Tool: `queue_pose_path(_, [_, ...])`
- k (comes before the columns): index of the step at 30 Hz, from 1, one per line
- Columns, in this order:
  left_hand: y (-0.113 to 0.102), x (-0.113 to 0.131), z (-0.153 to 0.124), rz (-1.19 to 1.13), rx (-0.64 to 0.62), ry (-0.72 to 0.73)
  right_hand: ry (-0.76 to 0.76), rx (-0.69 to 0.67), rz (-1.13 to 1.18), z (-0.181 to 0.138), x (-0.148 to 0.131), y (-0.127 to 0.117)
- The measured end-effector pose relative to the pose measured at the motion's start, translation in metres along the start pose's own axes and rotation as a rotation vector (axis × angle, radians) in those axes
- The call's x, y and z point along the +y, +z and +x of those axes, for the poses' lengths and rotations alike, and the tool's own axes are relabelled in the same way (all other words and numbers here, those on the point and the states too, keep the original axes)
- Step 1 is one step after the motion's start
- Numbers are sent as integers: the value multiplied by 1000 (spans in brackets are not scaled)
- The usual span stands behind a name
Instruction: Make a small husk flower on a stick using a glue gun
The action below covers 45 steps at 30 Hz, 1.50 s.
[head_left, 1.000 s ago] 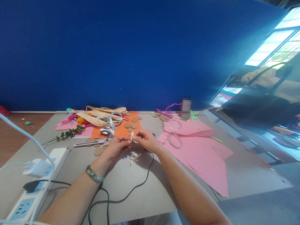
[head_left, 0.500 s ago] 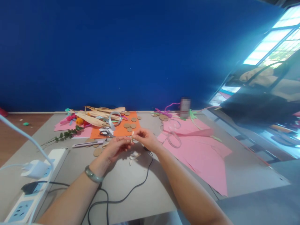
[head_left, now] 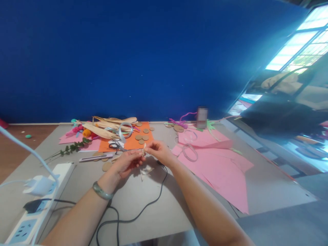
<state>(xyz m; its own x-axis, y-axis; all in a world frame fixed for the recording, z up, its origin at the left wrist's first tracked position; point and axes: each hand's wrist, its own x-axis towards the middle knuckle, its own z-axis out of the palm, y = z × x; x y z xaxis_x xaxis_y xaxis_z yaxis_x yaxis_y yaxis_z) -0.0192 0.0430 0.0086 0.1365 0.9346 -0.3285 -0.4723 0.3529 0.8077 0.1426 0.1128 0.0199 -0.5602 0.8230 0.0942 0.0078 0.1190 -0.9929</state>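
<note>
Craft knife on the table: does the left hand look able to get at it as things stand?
Probably yes: the craft knife lies near the left hand with nothing on top, though that hand's fingers hold a pale scrap.

The pale strip (head_left: 144, 148) at my fingertips (head_left: 148, 149) looks dry, matt and papery, much like the fibrous, creased husks (head_left: 101, 130). I see smooth, matt paper in the pink sheets (head_left: 220, 171) and the orange sheet (head_left: 132, 145), and dull, wood-like discs (head_left: 138, 137). My bangle (head_left: 101, 192) has a polished, stone-like gloss, the power strip (head_left: 61, 169) is smooth, hard plastic, and the tabletop (head_left: 153, 218) looks even and matt.
</note>
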Motion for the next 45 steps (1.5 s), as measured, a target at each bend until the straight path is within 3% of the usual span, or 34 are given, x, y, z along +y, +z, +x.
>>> queue_pose_path(14, [-5,-5,5,-11,-7,3,9,-9,12,0,0,1])
queue_pose_path(27, [-11,-13,11,75,29,64,-1,115,-98,2,6,5])
queue_pose_path(45, [-8,-15,12,195,43,194,-17,184,-135,0,1,10])
